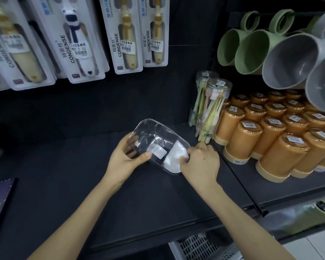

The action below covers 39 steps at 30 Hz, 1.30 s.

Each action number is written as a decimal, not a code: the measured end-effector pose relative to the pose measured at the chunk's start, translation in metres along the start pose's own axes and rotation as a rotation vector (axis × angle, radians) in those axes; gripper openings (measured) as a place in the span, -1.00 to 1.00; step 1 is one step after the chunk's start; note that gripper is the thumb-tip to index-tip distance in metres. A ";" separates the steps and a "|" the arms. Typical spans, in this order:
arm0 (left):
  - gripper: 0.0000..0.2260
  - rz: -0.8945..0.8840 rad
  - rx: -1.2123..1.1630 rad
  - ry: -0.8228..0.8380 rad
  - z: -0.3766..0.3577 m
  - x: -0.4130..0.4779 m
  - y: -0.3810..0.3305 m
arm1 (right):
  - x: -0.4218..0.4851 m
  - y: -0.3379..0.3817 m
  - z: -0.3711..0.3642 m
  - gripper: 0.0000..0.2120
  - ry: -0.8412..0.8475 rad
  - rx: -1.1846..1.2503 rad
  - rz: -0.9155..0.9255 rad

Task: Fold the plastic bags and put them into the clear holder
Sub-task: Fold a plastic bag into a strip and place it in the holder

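Between the thumb and curled fingers of the left hand (pixel 124 156), the left wall of the clear holder (pixel 150 121) is gripped. A folded white plastic bag (pixel 174 156), lying in the holder's right end, is pinched at its near edge by the right hand (pixel 201 162). The bag is judged light, soft and slippery, best held by its folded edge. The holder is rested on a dark shelf (pixel 64 166), with orange cups (pixel 281 147) near on the right.

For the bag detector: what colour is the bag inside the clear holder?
White: the bag in the clear holder, seen in the head view.
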<state>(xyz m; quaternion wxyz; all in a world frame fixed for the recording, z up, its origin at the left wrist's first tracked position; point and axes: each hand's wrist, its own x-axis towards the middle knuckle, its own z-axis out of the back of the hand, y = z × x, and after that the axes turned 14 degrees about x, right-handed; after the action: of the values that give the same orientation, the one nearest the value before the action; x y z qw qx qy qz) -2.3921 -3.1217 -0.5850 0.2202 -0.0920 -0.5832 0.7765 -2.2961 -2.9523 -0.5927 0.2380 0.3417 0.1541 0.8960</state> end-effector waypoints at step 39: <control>-0.44 -0.075 0.107 0.027 0.015 -0.023 -0.009 | -0.022 0.000 0.018 -0.56 0.209 0.019 0.099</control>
<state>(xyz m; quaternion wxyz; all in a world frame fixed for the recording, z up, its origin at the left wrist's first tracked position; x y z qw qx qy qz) -2.3758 -3.1427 -0.5748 0.2617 -0.0684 -0.5410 0.7963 -2.2690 -2.9617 -0.5921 0.1729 0.2557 0.1693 0.9360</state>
